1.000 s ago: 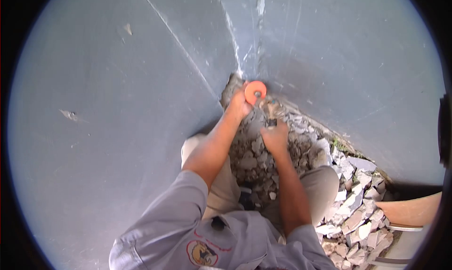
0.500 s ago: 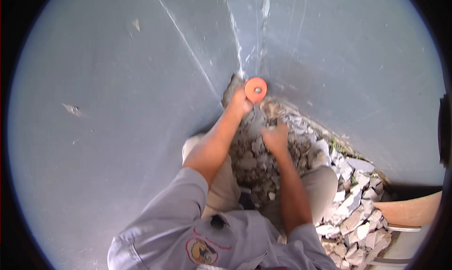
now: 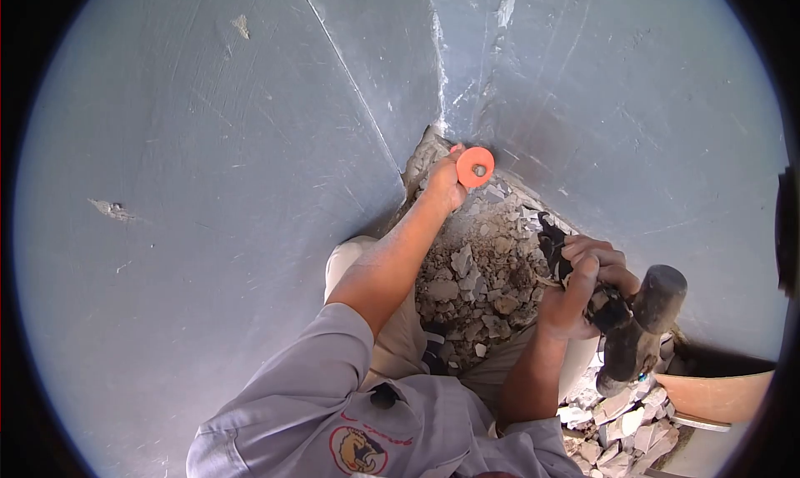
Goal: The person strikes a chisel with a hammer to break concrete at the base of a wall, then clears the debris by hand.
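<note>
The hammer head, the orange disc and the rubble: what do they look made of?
Hammer head: probably steel, dark and smooth, with a soft sheen on its rounded side. Orange disc: likely plastic or rubber, matte and evenly coloured. Rubble: seemingly broken concrete or plaster, rough and dusty, with jagged grey chips.

Far centre, I grip a dull metal chisel (image 3: 479, 170) fitted with a matt orange plastic guard (image 3: 470, 159); my hammer head (image 3: 636, 343), at right, is dark, worn metal. The rubble (image 3: 500, 305) is rough and dusty, the grey surface (image 3: 233, 186) at left smooth but scratched. My grey shirt (image 3: 308, 374) and beige trousers (image 3: 393, 332) are matt cloth; the tan basin (image 3: 721, 395), right, looks smooth.
</note>
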Action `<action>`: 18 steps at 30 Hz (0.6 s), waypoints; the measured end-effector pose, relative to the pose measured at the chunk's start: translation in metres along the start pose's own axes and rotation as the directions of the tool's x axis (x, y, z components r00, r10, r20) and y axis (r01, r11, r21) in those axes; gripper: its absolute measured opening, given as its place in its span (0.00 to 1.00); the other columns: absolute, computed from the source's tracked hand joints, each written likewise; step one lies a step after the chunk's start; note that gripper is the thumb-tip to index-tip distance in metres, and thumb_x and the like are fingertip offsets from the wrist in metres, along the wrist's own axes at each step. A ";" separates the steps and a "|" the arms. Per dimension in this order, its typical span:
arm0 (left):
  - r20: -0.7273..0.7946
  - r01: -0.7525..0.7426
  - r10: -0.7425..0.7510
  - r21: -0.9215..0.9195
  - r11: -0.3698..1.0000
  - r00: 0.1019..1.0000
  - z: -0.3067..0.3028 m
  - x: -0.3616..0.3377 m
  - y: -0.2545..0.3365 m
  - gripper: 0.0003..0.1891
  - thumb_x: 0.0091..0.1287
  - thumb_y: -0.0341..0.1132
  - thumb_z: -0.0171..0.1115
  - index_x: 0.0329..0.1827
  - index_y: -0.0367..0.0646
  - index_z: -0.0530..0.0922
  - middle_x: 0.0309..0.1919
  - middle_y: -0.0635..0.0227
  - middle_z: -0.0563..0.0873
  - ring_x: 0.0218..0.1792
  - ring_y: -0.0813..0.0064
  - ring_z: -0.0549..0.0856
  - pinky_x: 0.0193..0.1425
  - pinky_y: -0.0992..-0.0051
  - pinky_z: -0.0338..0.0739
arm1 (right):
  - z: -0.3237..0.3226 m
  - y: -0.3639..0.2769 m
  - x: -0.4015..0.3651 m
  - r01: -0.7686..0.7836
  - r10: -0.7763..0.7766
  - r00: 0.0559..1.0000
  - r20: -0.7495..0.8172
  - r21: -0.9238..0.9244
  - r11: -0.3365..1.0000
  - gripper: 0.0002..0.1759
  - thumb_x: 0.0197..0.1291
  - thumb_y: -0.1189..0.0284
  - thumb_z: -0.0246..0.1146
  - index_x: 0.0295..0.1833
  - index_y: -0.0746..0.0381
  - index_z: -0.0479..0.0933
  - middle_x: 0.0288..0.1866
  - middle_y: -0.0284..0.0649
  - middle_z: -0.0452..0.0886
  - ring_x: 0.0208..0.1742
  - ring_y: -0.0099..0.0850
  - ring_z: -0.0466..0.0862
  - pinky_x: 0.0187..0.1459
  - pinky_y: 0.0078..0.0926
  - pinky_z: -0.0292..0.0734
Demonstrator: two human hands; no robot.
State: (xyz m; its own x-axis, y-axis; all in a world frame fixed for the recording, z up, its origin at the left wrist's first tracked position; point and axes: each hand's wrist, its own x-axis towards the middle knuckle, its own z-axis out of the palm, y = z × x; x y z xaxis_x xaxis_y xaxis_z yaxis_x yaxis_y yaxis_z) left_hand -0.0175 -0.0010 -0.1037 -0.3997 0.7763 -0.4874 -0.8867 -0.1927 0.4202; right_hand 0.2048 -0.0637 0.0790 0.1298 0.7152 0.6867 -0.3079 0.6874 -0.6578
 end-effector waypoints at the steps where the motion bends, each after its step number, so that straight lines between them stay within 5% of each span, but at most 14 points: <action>1: 0.024 0.004 -0.004 -0.009 1.000 1.000 0.000 0.001 0.000 0.05 0.77 0.30 0.54 0.50 0.41 0.74 0.43 0.70 0.82 0.43 0.77 0.85 0.53 0.73 0.84 | -0.001 0.005 -0.002 -0.018 0.019 1.000 0.011 -0.042 0.999 0.10 0.62 0.87 0.56 0.41 0.62 0.64 0.31 0.44 0.75 0.32 0.34 0.80 0.38 0.41 0.82; 3: 0.001 0.012 -0.012 -0.043 0.999 1.000 0.001 0.002 0.000 0.06 0.77 0.30 0.53 0.52 0.41 0.74 0.44 0.69 0.82 0.43 0.76 0.85 0.53 0.73 0.84 | 0.000 0.015 -0.014 -0.127 0.136 0.990 0.027 -0.223 0.966 0.08 0.64 0.84 0.58 0.40 0.62 0.66 0.34 0.45 0.78 0.33 0.35 0.81 0.37 0.34 0.82; 4: -0.008 0.015 -0.016 -0.060 0.998 1.000 0.002 0.003 0.001 0.06 0.77 0.31 0.53 0.52 0.41 0.73 0.44 0.69 0.82 0.43 0.76 0.85 0.53 0.73 0.84 | -0.009 0.029 -0.031 -0.251 0.344 0.937 0.063 -0.562 0.788 0.05 0.66 0.80 0.61 0.39 0.63 0.72 0.36 0.46 0.81 0.34 0.33 0.82 0.38 0.25 0.80; 6: 0.044 0.023 -0.022 -0.021 1.000 0.999 -0.002 0.003 0.004 0.07 0.78 0.32 0.51 0.54 0.41 0.72 0.45 0.67 0.82 0.43 0.74 0.85 0.53 0.71 0.84 | -0.007 0.092 -0.059 -0.220 0.302 0.939 0.162 -0.391 0.894 0.06 0.58 0.81 0.64 0.41 0.69 0.78 0.36 0.44 0.85 0.34 0.31 0.83 0.38 0.27 0.79; 8: 0.042 0.036 -0.036 0.007 0.999 0.998 -0.003 0.003 -0.001 0.08 0.79 0.32 0.49 0.56 0.41 0.71 0.46 0.66 0.82 0.44 0.72 0.85 0.54 0.70 0.84 | 0.003 0.099 -0.061 -0.052 0.310 0.880 0.359 -0.576 0.815 0.11 0.54 0.80 0.66 0.44 0.70 0.79 0.37 0.46 0.85 0.35 0.35 0.84 0.39 0.32 0.79; 10: -0.017 0.044 -0.044 0.024 0.999 0.999 -0.007 0.011 -0.004 0.10 0.80 0.32 0.47 0.58 0.41 0.71 0.47 0.65 0.82 0.45 0.70 0.85 0.54 0.67 0.84 | 0.000 0.088 -0.070 -0.468 0.762 0.609 0.222 -0.675 0.571 0.14 0.51 0.76 0.67 0.44 0.70 0.80 0.39 0.53 0.84 0.36 0.43 0.85 0.41 0.37 0.79; 11: -0.006 0.020 -0.020 -0.032 0.999 1.000 -0.017 0.025 -0.008 0.10 0.80 0.35 0.48 0.57 0.40 0.73 0.47 0.63 0.83 0.46 0.69 0.85 0.55 0.65 0.84 | 0.002 0.080 -0.070 -0.517 0.716 0.671 0.195 -0.569 0.639 0.14 0.49 0.75 0.70 0.41 0.70 0.81 0.31 0.52 0.83 0.31 0.44 0.84 0.38 0.37 0.78; 14: 0.073 0.048 -0.048 0.001 0.999 0.996 -0.014 0.024 0.001 0.11 0.80 0.38 0.50 0.54 0.40 0.75 0.46 0.63 0.84 0.46 0.70 0.85 0.55 0.66 0.84 | 0.007 0.049 -0.041 -0.271 0.400 0.878 0.265 -0.413 0.869 0.11 0.54 0.81 0.68 0.44 0.69 0.79 0.33 0.38 0.83 0.32 0.25 0.81 0.37 0.23 0.78; 16: 0.065 0.049 -0.047 -0.031 0.998 0.997 -0.008 0.017 0.005 0.08 0.78 0.34 0.53 0.53 0.42 0.74 0.44 0.68 0.83 0.45 0.73 0.85 0.55 0.69 0.83 | 0.012 0.016 -0.027 -0.425 0.487 0.872 0.051 -0.415 0.804 0.10 0.58 0.80 0.69 0.44 0.67 0.78 0.32 0.35 0.81 0.32 0.22 0.80 0.37 0.18 0.77; 18: 0.056 0.045 -0.042 -0.056 0.997 0.998 -0.005 0.012 0.009 0.06 0.78 0.33 0.54 0.52 0.42 0.74 0.43 0.70 0.82 0.45 0.74 0.85 0.55 0.70 0.83 | 0.008 0.017 -0.025 -0.360 0.416 0.908 0.041 -0.428 0.829 0.07 0.61 0.78 0.67 0.43 0.67 0.78 0.35 0.40 0.83 0.34 0.24 0.82 0.37 0.21 0.78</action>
State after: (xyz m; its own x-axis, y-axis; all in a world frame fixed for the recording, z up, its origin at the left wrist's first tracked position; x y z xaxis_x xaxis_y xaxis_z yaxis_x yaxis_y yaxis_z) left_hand -0.0310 0.0038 -0.1096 -0.3485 0.8159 -0.4614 -0.9155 -0.1907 0.3543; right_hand 0.1884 -0.0714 0.0533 -0.0494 0.9306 0.3628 0.1013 0.3660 -0.9251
